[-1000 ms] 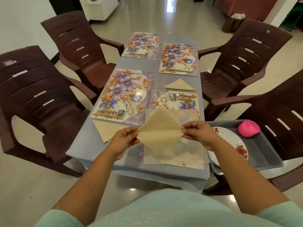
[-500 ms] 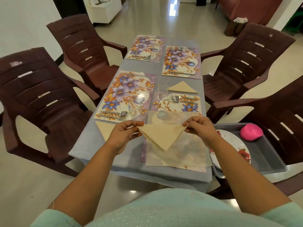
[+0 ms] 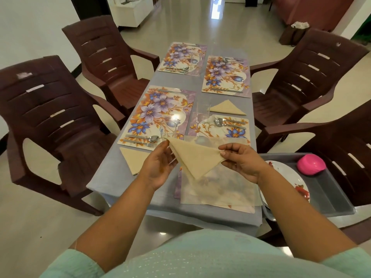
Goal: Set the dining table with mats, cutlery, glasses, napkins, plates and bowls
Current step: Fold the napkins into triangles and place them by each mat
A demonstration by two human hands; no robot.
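A beige napkin (image 3: 195,158) folded into a triangle hangs point down between my hands, above the near end of the table. My left hand (image 3: 158,167) pinches its left corner and my right hand (image 3: 242,161) pinches its right corner. Under it lie several flat unfolded napkins (image 3: 218,189) on a floral mat. Several floral mats (image 3: 158,115) with cutlery (image 3: 141,138) cover the table. One folded napkin (image 3: 133,159) lies near the left mat, another (image 3: 227,107) by the right mat. A clear glass (image 3: 168,130) stands just beyond my left hand, a second (image 3: 202,112) farther back.
A grey tray (image 3: 325,189) sits on the chair at my right with a flowered plate (image 3: 291,177) and a pink bowl (image 3: 311,164). Dark brown plastic chairs (image 3: 50,117) flank both sides of the narrow grey-clothed table (image 3: 112,177).
The napkin was a spread square held up; it is now folded in half into a triangle. My hands stay at its two upper corners, and my view moved slightly closer.
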